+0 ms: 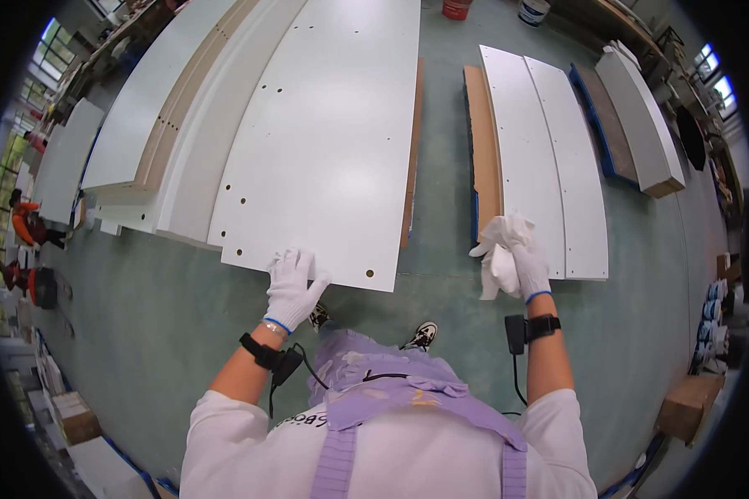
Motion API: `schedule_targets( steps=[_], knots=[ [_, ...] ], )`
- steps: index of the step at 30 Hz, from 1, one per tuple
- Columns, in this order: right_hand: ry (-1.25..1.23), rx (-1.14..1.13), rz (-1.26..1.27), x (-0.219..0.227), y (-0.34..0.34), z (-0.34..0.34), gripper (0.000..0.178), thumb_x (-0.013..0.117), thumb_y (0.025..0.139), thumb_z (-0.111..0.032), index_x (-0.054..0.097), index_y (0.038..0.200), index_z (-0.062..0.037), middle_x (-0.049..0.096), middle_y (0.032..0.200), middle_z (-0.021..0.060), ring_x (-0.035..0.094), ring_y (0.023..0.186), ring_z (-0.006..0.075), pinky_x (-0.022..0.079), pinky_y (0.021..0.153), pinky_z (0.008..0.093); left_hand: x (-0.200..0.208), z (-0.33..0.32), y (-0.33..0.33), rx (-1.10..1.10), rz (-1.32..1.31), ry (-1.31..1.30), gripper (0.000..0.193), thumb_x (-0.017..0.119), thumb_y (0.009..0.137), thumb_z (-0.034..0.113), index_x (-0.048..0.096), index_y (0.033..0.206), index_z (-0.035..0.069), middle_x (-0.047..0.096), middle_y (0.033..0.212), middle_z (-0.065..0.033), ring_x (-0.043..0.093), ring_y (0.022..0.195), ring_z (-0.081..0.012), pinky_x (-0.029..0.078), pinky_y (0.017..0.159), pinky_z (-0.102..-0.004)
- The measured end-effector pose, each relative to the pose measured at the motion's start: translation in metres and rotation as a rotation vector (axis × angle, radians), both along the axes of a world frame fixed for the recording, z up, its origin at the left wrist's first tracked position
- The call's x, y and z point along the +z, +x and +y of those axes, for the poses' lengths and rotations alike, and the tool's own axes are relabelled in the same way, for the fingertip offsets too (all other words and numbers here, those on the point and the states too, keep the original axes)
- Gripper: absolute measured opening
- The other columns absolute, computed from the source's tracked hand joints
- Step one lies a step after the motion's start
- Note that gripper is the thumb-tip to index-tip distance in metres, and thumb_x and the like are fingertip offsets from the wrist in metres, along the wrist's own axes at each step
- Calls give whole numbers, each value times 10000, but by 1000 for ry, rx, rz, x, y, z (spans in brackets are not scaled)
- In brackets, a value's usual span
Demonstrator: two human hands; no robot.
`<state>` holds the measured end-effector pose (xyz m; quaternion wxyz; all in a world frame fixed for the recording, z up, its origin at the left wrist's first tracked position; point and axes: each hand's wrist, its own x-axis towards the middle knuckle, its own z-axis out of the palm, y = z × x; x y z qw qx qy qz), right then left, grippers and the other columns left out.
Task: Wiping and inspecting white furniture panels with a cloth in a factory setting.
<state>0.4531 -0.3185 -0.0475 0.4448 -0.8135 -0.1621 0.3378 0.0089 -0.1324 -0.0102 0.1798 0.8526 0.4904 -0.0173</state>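
Observation:
My left hand [290, 289], in a white knit glove with a blue cuff, rests on the near edge of a large white panel [324, 158]. Its fingers lie on the panel and the thumb stands apart. Several round holes are drilled through the panel's face. My right hand [526, 259], gloved the same way, is closed on a crumpled white cloth [499, 270]. Cloth and hand are over the near left end of a narrow white panel [520, 150], which lies beside a second narrow panel [570, 166].
White boards [154, 108] with brown edges are stacked at the left. Brown cardboard [481, 141] shows under the narrow panels. Farther right is another white panel stack [641, 116]. A red bucket [456, 8] stands on the green floor [141, 333] at the back. A person in orange [27, 220] is far left.

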Motion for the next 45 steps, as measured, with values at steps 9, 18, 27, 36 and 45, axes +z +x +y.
schedule_targets(
  steps=[9,18,27,36,45],
  knots=[
    [211,457,-265,50,-29,88,504,626,879,-166,570,1379,-161,661,1242,153,656,1131,291,514,975,387,-20,-10,16,42,131,164,805,585,912,544,349,1533,90,255,1591,-262,207,1462,-489,142,1203,-573],
    [535,1856,-1083,63,-145,215,501,670,798,-229,553,1284,-199,528,1279,85,516,1205,312,413,1030,502,-6,-19,24,95,127,25,769,702,838,441,440,1476,101,277,1578,-263,224,1442,-526,148,1201,-595],
    [307,1491,-1019,50,-42,381,620,652,768,-257,518,1364,-152,487,1371,117,367,1345,372,274,1158,510,7,-39,40,277,-6,-2,546,616,898,338,523,1385,108,377,1523,-211,336,1364,-516,302,1146,-556],
    [-243,1312,-1134,70,22,529,707,589,882,-376,362,1522,-179,272,1587,185,345,1379,427,327,1088,603,46,-85,141,456,78,-73,386,553,914,253,562,1256,75,461,1356,-208,442,1190,-458,367,1023,-539],
    [752,2596,-1010,27,-53,463,603,497,937,-291,362,1521,-235,411,1524,57,309,1459,315,258,1097,655,69,-43,281,1018,-38,-284,642,622,919,360,431,1459,69,411,1489,-197,339,1390,-437,297,1158,-519]
  ],
)
